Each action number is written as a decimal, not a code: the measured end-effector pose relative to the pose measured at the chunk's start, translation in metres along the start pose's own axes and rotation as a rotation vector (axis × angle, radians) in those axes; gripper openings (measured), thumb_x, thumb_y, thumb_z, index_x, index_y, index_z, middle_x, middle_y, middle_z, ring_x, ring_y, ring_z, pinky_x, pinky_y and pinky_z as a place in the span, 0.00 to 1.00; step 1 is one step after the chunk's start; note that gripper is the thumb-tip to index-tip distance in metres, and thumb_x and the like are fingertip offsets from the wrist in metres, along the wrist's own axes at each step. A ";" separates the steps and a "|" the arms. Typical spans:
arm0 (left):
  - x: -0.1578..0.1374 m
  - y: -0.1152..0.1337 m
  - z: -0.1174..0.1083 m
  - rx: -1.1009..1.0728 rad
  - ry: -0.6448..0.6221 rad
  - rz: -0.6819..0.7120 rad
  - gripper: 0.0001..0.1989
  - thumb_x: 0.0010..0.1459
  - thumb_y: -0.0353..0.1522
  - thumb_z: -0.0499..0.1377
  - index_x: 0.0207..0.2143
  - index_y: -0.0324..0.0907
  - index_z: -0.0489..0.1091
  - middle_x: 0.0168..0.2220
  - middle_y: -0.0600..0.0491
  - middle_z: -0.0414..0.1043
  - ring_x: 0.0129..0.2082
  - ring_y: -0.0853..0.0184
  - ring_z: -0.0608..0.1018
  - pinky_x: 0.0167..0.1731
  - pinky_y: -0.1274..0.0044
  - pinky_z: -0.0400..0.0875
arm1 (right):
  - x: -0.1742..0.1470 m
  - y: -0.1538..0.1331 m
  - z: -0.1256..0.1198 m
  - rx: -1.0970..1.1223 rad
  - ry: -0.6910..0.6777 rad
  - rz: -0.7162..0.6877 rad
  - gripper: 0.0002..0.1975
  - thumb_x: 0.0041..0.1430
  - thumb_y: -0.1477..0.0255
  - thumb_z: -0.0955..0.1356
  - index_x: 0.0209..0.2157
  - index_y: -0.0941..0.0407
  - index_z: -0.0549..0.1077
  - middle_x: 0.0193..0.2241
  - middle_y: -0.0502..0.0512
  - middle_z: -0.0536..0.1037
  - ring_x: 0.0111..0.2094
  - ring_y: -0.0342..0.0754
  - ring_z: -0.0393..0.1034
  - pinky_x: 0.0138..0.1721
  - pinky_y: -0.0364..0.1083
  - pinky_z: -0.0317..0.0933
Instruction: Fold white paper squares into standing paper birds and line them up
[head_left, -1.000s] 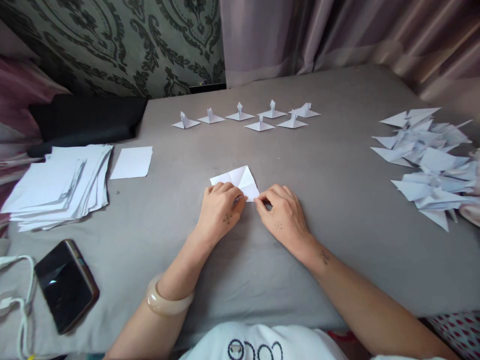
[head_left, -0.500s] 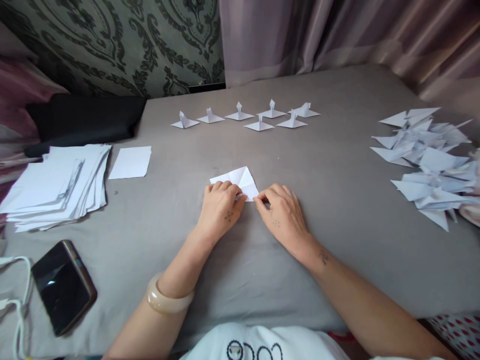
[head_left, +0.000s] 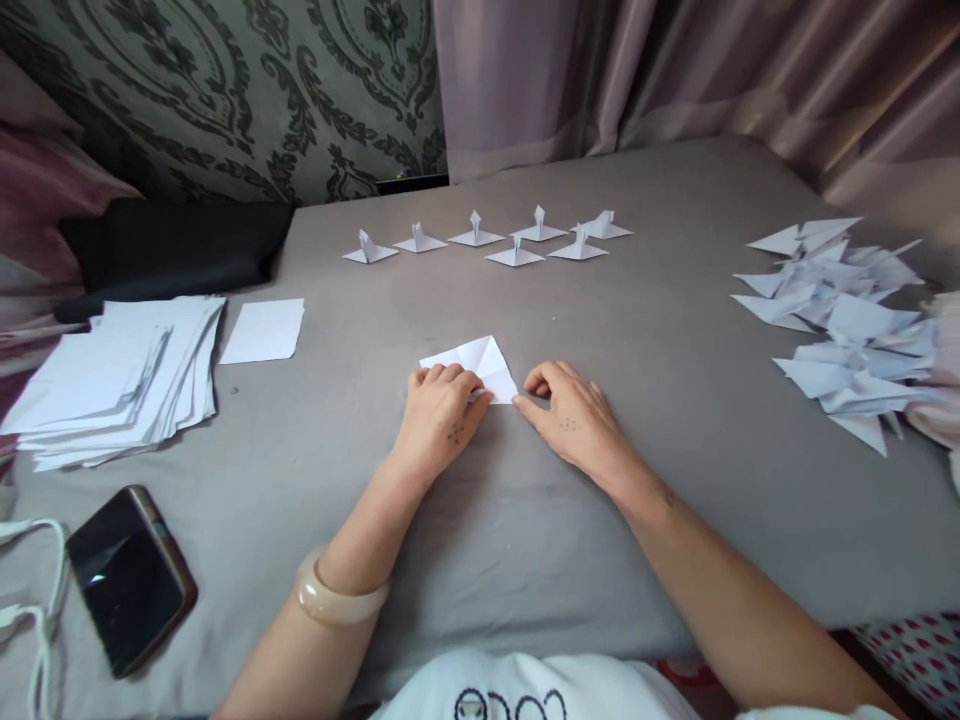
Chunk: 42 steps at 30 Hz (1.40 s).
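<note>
A partly folded sheet of white paper [head_left: 495, 372] with crease lines lies on the grey cloth in front of me. My left hand [head_left: 444, 410] covers its lower left part, thumb and forefinger closed on the near edge. At the sheet's right corner is my right hand [head_left: 574, 412]. Its thumb tip is at or just beside that corner, and the forefinger is lifted apart from the thumb, with nothing seen between them. The part of the sheet under my left hand is hidden.
Several small folded paper figures [head_left: 475, 232] stand at the back. A heap of folded paper pieces [head_left: 862, 330] lies at the right. To the left are a paper stack [head_left: 112, 375], a single sheet [head_left: 264, 331], a black cloth [head_left: 180, 248], a phone [head_left: 129, 580] and white cables [head_left: 46, 610].
My right hand has opened its pinch and shifted slightly right from the paper's corner. My left hand stays on the sheet. The whole view has moved a little.
</note>
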<state>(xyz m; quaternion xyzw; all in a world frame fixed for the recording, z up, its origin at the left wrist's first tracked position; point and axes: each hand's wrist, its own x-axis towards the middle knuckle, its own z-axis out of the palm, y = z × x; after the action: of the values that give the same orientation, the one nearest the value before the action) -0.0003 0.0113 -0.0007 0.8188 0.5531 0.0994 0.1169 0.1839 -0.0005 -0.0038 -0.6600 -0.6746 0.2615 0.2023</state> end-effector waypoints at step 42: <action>-0.005 -0.022 -0.013 -0.231 0.012 0.007 0.14 0.62 0.43 0.56 0.33 0.46 0.76 0.41 0.51 0.76 0.43 0.61 0.71 0.48 0.65 0.54 | -0.023 -0.011 0.018 -0.112 0.023 -0.493 0.18 0.63 0.83 0.56 0.44 0.59 0.74 0.42 0.60 0.73 0.43 0.51 0.66 0.46 0.50 0.65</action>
<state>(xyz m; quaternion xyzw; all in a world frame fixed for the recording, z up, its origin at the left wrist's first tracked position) -0.0251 0.0157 0.0048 0.8013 0.5357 0.1678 0.2066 0.1650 -0.0247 -0.0091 -0.4887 -0.8263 0.1590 0.2306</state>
